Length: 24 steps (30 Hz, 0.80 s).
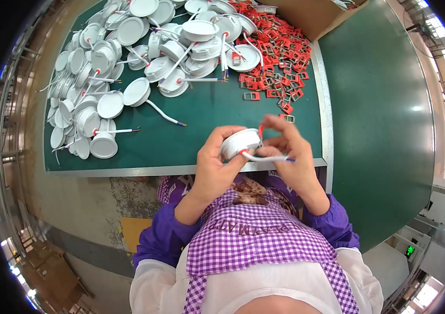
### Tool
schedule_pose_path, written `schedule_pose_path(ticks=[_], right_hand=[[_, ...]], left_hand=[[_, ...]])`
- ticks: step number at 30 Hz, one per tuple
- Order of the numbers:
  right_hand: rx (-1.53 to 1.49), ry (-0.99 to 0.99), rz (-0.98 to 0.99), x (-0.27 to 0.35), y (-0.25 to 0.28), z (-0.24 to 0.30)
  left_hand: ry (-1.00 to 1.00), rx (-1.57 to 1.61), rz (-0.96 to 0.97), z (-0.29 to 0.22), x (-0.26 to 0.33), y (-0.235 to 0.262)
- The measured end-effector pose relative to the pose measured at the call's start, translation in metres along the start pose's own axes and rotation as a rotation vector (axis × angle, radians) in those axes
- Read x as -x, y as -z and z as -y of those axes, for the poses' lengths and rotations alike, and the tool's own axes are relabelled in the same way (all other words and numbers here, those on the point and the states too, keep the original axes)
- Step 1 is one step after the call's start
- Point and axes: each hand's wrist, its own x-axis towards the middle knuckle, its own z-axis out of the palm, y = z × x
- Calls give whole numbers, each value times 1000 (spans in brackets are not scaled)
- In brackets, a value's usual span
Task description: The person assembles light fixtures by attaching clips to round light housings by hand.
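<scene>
A round white LED downlight (240, 143) is held tilted above the front edge of the green table. My left hand (216, 163) is closed around its left side, fingers behind and thumb in front. A white cable with a blue wire end (269, 158) comes out of the light through a red grommet and runs right, across the fingers of my right hand (291, 149). That hand, slightly blurred, pinches a red spring clip (260, 134) against the light's right side. Its fingertips partly hide the clip, so I cannot tell whether the clip is attached.
Many more white downlights (130, 31) with cables lie heaped at the table's left and back. Red clips with metal parts (280, 57) form a pile at the back right, beside a cardboard box (316, 18). A metal edge strip (324, 104) separates this table from another green surface (379, 115).
</scene>
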Motion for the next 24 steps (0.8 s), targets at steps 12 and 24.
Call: schedule_pose_path(ticks=[12,24], right_hand=[[-393,-262,93,7,-1,-21],[900,413,-135,-26,65,-37]], left_hand=[[181,279,5,-3,7,0],[239,150,-6,-16,-2,36]])
